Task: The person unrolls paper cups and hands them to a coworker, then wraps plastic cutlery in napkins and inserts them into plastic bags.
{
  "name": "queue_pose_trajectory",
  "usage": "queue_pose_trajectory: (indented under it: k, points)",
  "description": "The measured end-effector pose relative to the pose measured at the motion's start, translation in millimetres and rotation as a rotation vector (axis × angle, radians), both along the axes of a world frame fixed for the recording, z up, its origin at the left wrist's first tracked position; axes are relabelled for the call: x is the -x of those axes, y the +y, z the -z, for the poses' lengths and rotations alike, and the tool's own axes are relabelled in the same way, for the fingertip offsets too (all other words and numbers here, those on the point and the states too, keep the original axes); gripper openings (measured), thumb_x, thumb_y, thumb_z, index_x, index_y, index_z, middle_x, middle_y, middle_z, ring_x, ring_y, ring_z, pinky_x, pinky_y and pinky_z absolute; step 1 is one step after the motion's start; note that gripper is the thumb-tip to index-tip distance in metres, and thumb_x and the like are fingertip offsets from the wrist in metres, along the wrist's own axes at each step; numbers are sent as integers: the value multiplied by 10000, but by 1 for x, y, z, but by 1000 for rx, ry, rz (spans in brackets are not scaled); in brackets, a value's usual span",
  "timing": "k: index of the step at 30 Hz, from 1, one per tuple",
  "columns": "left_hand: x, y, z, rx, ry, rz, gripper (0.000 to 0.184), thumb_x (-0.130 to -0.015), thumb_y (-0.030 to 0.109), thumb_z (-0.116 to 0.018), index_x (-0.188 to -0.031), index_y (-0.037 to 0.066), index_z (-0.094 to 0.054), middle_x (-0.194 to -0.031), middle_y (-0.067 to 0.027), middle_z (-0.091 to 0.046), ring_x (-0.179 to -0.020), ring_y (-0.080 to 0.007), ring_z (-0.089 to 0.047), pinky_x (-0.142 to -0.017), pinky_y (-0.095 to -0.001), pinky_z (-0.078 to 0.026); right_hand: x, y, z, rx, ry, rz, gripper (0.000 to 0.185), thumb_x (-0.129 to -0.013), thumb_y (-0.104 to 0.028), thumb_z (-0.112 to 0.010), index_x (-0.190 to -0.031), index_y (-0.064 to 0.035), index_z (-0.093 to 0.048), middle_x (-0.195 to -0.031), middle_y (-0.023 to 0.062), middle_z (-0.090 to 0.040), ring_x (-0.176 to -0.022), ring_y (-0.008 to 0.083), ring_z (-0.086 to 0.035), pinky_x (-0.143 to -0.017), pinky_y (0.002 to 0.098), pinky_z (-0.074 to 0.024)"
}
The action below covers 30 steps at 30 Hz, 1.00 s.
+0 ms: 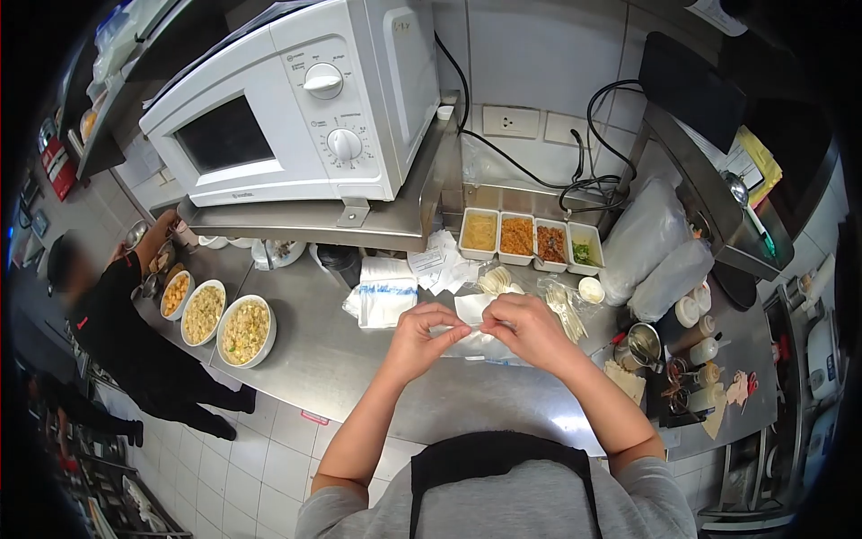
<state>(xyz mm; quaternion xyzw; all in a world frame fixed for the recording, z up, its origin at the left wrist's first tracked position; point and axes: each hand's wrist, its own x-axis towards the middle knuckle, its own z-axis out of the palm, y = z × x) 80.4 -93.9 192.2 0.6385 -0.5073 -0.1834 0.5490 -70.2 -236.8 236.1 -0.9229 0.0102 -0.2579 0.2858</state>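
Note:
Over the steel counter, my left hand [426, 340] and my right hand [523, 331] meet with fingertips nearly touching. Each is closed in a pinch on a piece of thin, clear plastic [485, 347], whose full shape is hidden. Just beyond the fingertips shows a white paper-like square [471, 308]. Left of my hands lies a stack of white packets with a blue stripe [388, 301]. Pale disposable cutlery [499, 281] rests behind my hands, and more wrapped cutlery [565, 310] is to the right of them.
Several white tubs of food [516, 238] line the wall. A microwave [296, 108] sits on a raised shelf at left. Bowls of fried rice [246, 331] stand below it. Sauce bottles [687, 313] and a metal pot [644, 343] are at right. A co-worker [135, 323] stands far left.

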Motion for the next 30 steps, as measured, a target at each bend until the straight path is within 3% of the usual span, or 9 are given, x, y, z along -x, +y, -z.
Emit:
queue_pose_trajectory:
  k: [4, 12, 13, 16, 17, 20, 22, 26, 30]
  points:
    - [3, 1, -1, 34, -97, -39, 135, -760, 219, -714, -776, 88, -684, -779, -10, -647, -774, -180, -604, -943, -422, -357, 1, 4, 2, -41, -67, 1, 65, -759, -90, -647, -808, -47, -649, -694, 102, -571, -664, 284, -573, -579, 371, -443]
    - [11, 15, 7, 20, -358, -134, 87, -749, 181, -724, -735, 105, -683, -767, 10, -640, -776, -156, -615, -977, -427, -305, 3, 10, 14, -36, 169, -6, 108, -801, -145, -622, -808, -45, -664, -729, 116, -556, -677, 309, -573, -610, 390, -452]
    - [11, 19, 10, 23, -432, -107, 89, -759, 169, -714, -742, 88, -683, -757, -22, -638, -750, -176, -618, -920, -393, -385, 3, 9, 22, -18, 226, -42, 121, -809, -156, -612, -799, -47, -662, -736, 117, -557, -682, 318, -573, -617, 399, -453]
    - [12, 30, 46, -96, -164, 20, 80, -759, 148, -711, -752, 73, -685, -754, -63, -635, -716, -212, -618, -792, -329, -473, 10, -6, 60, -44, 494, -140, 176, -805, -202, -585, -770, -44, -653, -774, 135, -612, -737, 334, -597, -665, 419, -469]
    - [8, 35, 56, -117, -214, 24, 84, -779, 135, -696, -788, 52, -691, -763, -80, -652, -706, -194, -625, -668, -288, -501, 16, -12, 71, -39, 601, -137, 175, -793, -204, -588, -771, -43, -655, -781, 140, -625, -748, 329, -604, -672, 417, -472]
    - [-31, 49, 130, -256, 3, -201, 123, -805, 142, -679, -820, 20, -692, -785, -71, -677, -719, -127, -617, -660, -282, -491, 39, -32, 103, 22, 782, 3, 189, -763, -212, -600, -815, -43, -667, -785, 146, -649, -749, 307, -618, -689, 392, -476]
    - [-63, 53, 161, -122, 319, -435, 172, -811, 157, -664, -814, -13, -687, -744, -83, -682, -677, -101, -606, -606, -262, -471, 58, -43, 120, 12, 837, 100, 200, -753, -215, -604, -832, -45, -674, -777, 143, -654, -746, 294, -624, -694, 380, -477]
    - [-142, 36, 159, -60, 273, -727, 239, -845, 197, -622, -847, -36, -675, -760, -97, -678, -699, -113, -607, -636, -262, -473, 92, -55, 137, -124, 850, 167, 193, -751, -208, -607, -831, -44, -674, -752, 140, -652, -743, 285, -629, -690, 382, -477]
    - [-165, -6, 132, -21, -76, -898, 364, -863, 235, -589, -1124, -15, -551, -1130, -229, -541, -1045, -286, -522, -866, -355, -393, 126, -47, 124, -224, 747, 408, 232, -746, -210, -626, -876, -21, -663, -797, 169, -651, -765, 300, -626, -705, 380, -478]
